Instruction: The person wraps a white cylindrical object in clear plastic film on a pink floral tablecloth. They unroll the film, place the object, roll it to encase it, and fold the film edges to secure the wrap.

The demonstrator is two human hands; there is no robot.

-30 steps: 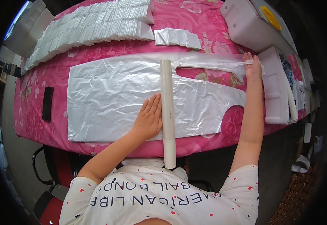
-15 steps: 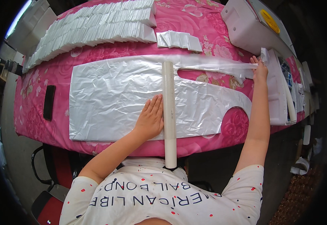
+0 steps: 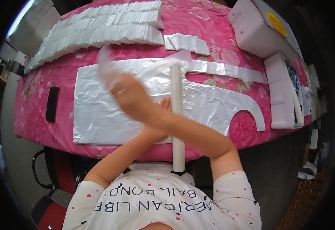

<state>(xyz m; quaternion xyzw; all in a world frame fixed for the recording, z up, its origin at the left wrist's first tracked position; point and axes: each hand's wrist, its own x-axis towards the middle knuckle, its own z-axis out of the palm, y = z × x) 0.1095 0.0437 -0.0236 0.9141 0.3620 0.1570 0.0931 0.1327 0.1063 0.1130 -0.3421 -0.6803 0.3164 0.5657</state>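
Observation:
Thin white plastic sheets with cut-outs (image 3: 98,111), shaped like disposable aprons, lie flat on the table. A long pale tube (image 3: 177,99) rests across them, its near end past the table edge. My left hand (image 3: 165,103) lies flat on the sheets against the tube's left side, fingers stretched; my right forearm hides part of it. My right hand (image 3: 131,96), smeared by motion, is crossed over to the left above the sheets. Closed in it is part of a thin translucent plastic apron (image 3: 163,64), which trails back over the tube; its other end is blurred.
Rows of folded white plastic packets (image 3: 98,32) stand at the far left, beside a few loose packets (image 3: 186,43). A black phone (image 3: 52,104) lies at left. White foam boxes (image 3: 250,28) stand at right. A pink flowered cloth (image 3: 33,103) covers the table.
My right hand has swung from the far right across to the left, drawing the plastic apron's end over the tube. My left hand stays beside the tube.

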